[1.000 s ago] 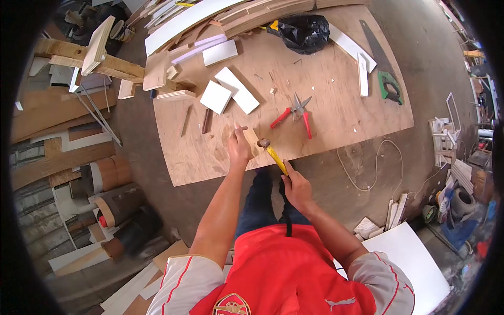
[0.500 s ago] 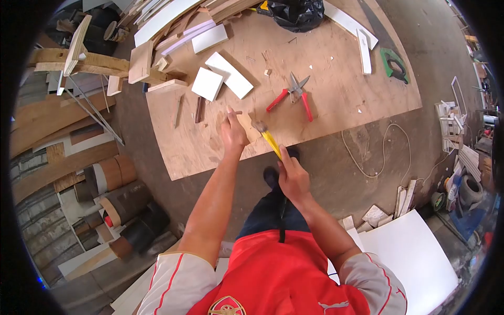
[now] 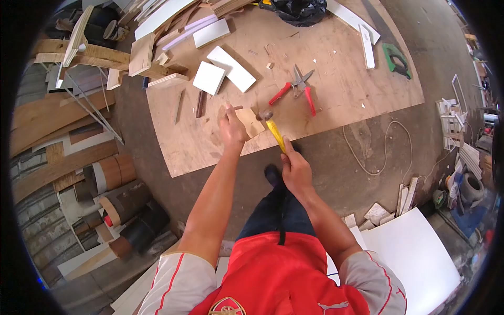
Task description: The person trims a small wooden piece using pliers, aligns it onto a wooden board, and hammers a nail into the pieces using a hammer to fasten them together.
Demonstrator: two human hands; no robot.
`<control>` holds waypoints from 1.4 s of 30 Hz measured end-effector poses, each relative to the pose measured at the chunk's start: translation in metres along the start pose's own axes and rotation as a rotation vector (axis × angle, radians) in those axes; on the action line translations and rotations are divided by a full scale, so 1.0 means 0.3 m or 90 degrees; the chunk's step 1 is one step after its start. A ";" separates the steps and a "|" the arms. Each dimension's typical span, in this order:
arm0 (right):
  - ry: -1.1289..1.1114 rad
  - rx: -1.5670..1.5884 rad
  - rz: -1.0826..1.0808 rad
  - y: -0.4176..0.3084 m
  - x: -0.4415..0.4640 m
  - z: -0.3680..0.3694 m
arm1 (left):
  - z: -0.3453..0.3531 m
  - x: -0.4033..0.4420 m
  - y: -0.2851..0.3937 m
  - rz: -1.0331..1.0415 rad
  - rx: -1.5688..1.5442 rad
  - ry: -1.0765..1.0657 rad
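My right hand is wrapped round the yellow handle of a hammer, whose head is just right of a small light wood piece near the board's front edge. My left hand is closed at the left side of that piece, with a short dark rod between its fingertips. Open red-handled snips lie to the right. Behind my left hand are a square white block, a longer white block and a dark brown stick.
The plywood board bears a green-handled saw, a black plastic bag and white strips at its right and back. A wooden frame juts in from the left. A cable lies on the floor at right.
Since half a second ago the hammer head has shifted slightly right and up. Over the last second the camera view has also shifted, and a foot has come into view below the board.
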State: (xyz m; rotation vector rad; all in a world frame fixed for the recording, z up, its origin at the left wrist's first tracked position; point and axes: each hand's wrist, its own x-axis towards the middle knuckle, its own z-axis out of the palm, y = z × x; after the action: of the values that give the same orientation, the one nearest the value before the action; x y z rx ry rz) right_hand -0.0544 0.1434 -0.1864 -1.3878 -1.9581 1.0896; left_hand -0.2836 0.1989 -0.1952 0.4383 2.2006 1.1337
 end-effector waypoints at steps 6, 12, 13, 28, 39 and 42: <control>-0.039 -0.028 0.015 -0.016 -0.006 0.003 | -0.005 -0.005 0.001 0.002 -0.005 0.007; 0.051 0.024 -0.018 -0.028 0.013 -0.020 | -0.003 -0.009 0.006 0.014 0.030 0.018; 0.078 0.036 -0.029 -0.030 0.013 -0.020 | -0.002 -0.006 0.003 0.008 0.033 0.017; -0.052 0.147 0.091 0.009 0.032 -0.004 | -0.011 -0.020 0.023 0.018 0.009 0.013; -0.032 0.211 0.125 0.000 0.072 -0.026 | -0.020 -0.014 0.015 0.017 0.013 -0.005; 0.027 0.185 0.018 0.007 0.063 0.007 | -0.012 -0.049 0.081 -0.003 0.017 0.017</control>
State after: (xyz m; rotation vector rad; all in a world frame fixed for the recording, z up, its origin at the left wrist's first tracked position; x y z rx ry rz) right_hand -0.0617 0.1607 -0.1902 -1.2724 -1.6759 1.2874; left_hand -0.2747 0.2026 -0.1684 0.4310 2.2405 1.1141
